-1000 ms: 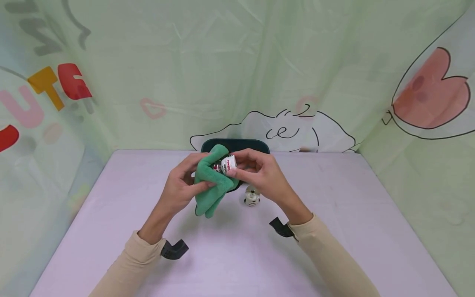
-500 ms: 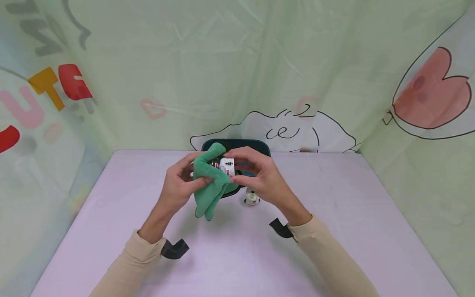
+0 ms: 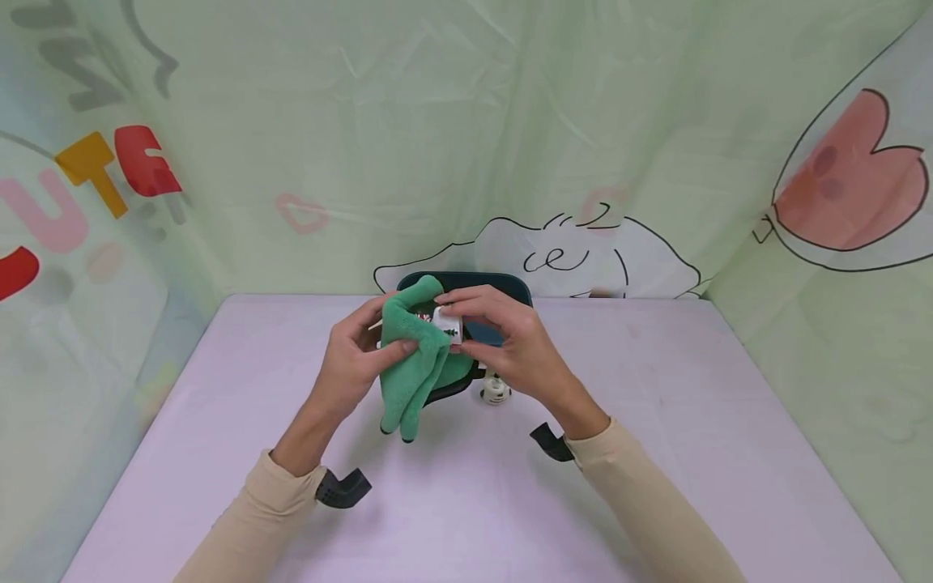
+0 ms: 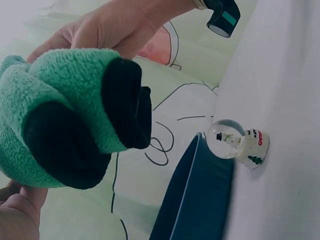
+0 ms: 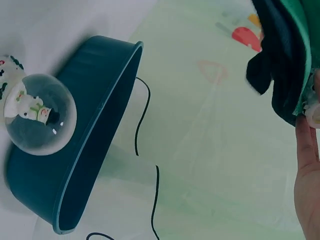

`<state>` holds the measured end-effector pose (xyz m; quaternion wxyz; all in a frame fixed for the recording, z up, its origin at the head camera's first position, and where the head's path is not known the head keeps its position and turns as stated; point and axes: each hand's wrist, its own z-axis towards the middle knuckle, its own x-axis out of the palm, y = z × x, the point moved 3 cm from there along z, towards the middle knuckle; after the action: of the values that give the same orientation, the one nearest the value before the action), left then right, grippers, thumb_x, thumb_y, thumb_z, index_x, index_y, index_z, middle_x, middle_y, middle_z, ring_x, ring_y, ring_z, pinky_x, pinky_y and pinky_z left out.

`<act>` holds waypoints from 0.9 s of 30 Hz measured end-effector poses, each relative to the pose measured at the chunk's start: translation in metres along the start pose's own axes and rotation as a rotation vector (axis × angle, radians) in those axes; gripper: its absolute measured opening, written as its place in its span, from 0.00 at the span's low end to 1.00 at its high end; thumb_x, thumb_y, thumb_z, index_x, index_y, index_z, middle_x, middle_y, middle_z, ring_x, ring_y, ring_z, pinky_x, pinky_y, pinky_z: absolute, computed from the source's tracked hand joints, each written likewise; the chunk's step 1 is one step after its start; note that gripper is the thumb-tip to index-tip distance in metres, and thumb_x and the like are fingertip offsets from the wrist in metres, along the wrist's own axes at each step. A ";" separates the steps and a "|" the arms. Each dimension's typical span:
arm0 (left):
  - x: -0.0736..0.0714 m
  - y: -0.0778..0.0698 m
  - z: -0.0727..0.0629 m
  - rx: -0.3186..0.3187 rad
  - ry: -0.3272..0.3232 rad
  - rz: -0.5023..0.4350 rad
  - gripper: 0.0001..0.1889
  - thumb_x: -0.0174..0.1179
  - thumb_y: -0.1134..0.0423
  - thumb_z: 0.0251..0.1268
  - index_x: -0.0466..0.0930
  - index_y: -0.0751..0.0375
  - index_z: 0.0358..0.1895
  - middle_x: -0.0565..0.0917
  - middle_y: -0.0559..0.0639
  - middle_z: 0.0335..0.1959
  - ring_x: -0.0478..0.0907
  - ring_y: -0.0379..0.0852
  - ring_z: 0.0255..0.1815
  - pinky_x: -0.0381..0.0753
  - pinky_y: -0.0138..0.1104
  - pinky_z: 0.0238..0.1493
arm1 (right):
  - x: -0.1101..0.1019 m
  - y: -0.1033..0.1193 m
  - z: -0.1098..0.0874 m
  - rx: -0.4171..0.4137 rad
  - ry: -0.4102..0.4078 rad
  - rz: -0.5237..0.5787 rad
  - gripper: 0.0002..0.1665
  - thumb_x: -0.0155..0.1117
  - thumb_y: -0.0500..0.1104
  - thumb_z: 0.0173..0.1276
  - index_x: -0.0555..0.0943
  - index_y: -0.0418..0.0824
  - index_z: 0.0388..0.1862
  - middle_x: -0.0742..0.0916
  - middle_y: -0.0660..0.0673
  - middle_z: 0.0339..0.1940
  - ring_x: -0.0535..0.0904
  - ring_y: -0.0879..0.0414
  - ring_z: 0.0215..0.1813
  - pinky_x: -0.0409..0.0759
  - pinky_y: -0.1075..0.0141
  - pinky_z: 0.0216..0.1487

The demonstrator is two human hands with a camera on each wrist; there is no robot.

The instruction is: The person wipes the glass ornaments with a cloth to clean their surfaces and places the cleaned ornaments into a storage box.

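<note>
A green plush cloth (image 3: 411, 368) with dark edging hangs in folds from my left hand (image 3: 355, 348), whose thumb presses on its front. Wrapped partly inside it is a snow globe with a white base (image 3: 448, 324); a printed tree shows on that base. My right hand (image 3: 510, 324) pinches the base between thumb and fingers. Most of the globe's dome is hidden by the cloth. In the left wrist view the cloth (image 4: 80, 95) covers the held globe. At the right wrist view's edge, only a bit of the base (image 5: 313, 112) shows.
Behind the hands stands a dark blue bin (image 3: 488, 281). In front of it, on the pale tablecloth (image 3: 641, 405), a second snow globe (image 4: 245, 145) with a snowman inside stands upright. A printed curtain (image 3: 437, 162) hangs at the table's back.
The held base has turned between my right fingers, from red lettering to the tree print. The cloth hangs slightly lower. Both arms stay nearly in place.
</note>
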<state>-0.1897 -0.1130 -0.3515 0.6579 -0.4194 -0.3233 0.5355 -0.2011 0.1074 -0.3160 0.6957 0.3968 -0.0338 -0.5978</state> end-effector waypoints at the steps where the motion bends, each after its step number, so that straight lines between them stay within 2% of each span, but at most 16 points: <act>1: 0.000 0.000 0.000 -0.008 0.001 0.004 0.30 0.67 0.75 0.63 0.73 0.64 0.69 0.78 0.54 0.63 0.79 0.49 0.59 0.82 0.34 0.54 | -0.001 0.000 0.000 -0.010 0.001 -0.018 0.29 0.75 0.24 0.55 0.82 0.35 0.56 0.83 0.41 0.61 0.78 0.48 0.66 0.80 0.59 0.62; 11: 0.002 0.001 0.002 -0.033 0.031 -0.016 0.29 0.67 0.72 0.64 0.73 0.63 0.69 0.79 0.56 0.61 0.81 0.52 0.53 0.83 0.36 0.51 | -0.003 -0.001 0.000 -0.070 -0.002 -0.135 0.26 0.79 0.27 0.54 0.84 0.39 0.52 0.86 0.43 0.57 0.80 0.50 0.64 0.80 0.61 0.63; 18: 0.002 -0.001 0.002 -0.005 0.049 -0.024 0.28 0.69 0.70 0.64 0.74 0.65 0.68 0.79 0.53 0.60 0.81 0.50 0.55 0.84 0.36 0.49 | 0.000 -0.003 -0.003 -0.034 -0.006 -0.045 0.29 0.78 0.26 0.54 0.83 0.37 0.56 0.85 0.41 0.59 0.80 0.49 0.63 0.82 0.60 0.59; 27: 0.002 -0.003 -0.001 0.112 0.058 -0.027 0.29 0.71 0.69 0.62 0.74 0.71 0.66 0.81 0.49 0.57 0.83 0.47 0.50 0.87 0.34 0.46 | -0.002 -0.003 -0.004 0.076 -0.010 0.106 0.32 0.79 0.26 0.53 0.82 0.37 0.59 0.85 0.43 0.56 0.84 0.49 0.55 0.86 0.57 0.52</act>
<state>-0.1871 -0.1113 -0.3494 0.6966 -0.3930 -0.2792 0.5313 -0.2023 0.1110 -0.3199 0.7109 0.4173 -0.0811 -0.5603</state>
